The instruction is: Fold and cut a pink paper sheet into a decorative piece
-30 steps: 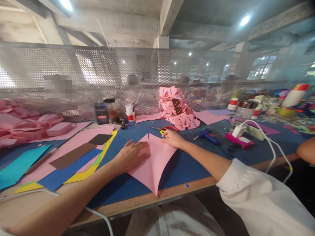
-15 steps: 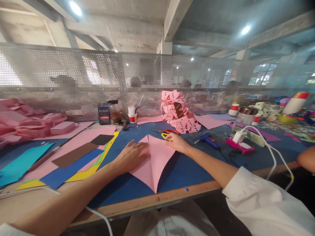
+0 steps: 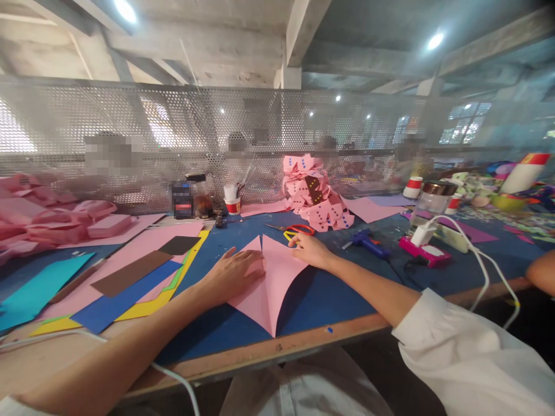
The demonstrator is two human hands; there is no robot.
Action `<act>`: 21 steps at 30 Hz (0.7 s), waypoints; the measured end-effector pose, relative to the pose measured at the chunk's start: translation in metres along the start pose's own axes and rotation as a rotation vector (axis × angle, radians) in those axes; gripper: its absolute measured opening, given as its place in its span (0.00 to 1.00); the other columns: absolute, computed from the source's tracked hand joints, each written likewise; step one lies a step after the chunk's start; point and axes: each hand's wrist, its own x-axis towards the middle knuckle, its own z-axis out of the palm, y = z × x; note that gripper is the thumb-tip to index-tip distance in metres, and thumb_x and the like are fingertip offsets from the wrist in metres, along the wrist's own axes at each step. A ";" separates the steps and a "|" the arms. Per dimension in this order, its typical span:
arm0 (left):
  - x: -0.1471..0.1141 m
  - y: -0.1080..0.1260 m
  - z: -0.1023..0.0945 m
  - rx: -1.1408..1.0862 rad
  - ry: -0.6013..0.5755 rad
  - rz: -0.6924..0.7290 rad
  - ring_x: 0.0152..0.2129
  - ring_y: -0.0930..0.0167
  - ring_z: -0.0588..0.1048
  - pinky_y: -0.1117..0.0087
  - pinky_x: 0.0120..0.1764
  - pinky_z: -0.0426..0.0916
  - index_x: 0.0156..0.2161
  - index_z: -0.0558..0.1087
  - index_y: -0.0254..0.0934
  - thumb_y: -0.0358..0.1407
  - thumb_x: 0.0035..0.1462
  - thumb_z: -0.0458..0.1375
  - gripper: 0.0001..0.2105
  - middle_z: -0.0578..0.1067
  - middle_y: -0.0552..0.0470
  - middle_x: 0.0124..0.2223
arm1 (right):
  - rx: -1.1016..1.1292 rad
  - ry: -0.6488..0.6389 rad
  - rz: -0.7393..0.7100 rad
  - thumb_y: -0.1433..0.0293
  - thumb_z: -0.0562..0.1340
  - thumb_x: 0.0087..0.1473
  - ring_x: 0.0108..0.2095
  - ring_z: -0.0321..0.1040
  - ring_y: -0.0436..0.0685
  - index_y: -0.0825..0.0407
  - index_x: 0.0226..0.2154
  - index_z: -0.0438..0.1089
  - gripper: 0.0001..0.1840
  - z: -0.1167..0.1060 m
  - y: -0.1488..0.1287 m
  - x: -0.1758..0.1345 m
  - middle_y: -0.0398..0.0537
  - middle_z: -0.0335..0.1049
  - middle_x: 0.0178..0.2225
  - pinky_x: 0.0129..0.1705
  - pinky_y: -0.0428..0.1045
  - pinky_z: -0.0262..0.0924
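Note:
A sheet of pink paper (image 3: pixel 280 271) with a crease down its middle lies on the blue table mat, its near corner reaching toward the table edge. My left hand (image 3: pixel 236 271) rests flat on the left half, fingers spread. At the right upper edge, my right hand (image 3: pixel 307 249) pinches the sheet between thumb and curled fingers, and that side bows upward. Just beyond the right hand are scissors (image 3: pixel 299 231) with red and yellow handles, partly hidden by it. A blue glue gun (image 3: pixel 368 242) lies to the right of that hand.
Coloured paper strips (image 3: pixel 134 274) lie at left, before a heap of pink paper pieces (image 3: pixel 56 211). A pink folded-paper stack (image 3: pixel 314 193) stands at the back. At right are a clear jar (image 3: pixel 429 205), a magenta power strip (image 3: pixel 422 252) and a white cable (image 3: pixel 485 271). Another person's arm (image 3: pixel 541 274) shows far right.
The view has shifted slightly. Both hands keep their places on the pink paper, with hardly any movement.

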 end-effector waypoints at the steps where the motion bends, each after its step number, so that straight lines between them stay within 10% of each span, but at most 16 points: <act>1: 0.000 0.000 0.000 0.000 0.001 -0.001 0.61 0.62 0.70 0.48 0.68 0.49 0.60 0.66 0.47 0.50 0.68 0.49 0.21 0.71 0.50 0.64 | 0.001 0.000 -0.001 0.69 0.65 0.51 0.26 0.60 0.50 0.50 0.40 0.72 0.11 0.000 0.000 0.000 0.38 0.66 0.26 0.30 0.46 0.46; 21: -0.003 0.005 -0.008 0.006 0.026 0.119 0.57 0.66 0.73 0.55 0.69 0.49 0.53 0.74 0.51 0.47 0.69 0.49 0.15 0.76 0.59 0.59 | 0.076 0.102 0.032 0.68 0.64 0.52 0.25 0.61 0.50 0.51 0.39 0.70 0.10 -0.002 0.001 0.001 0.38 0.64 0.25 0.30 0.46 0.50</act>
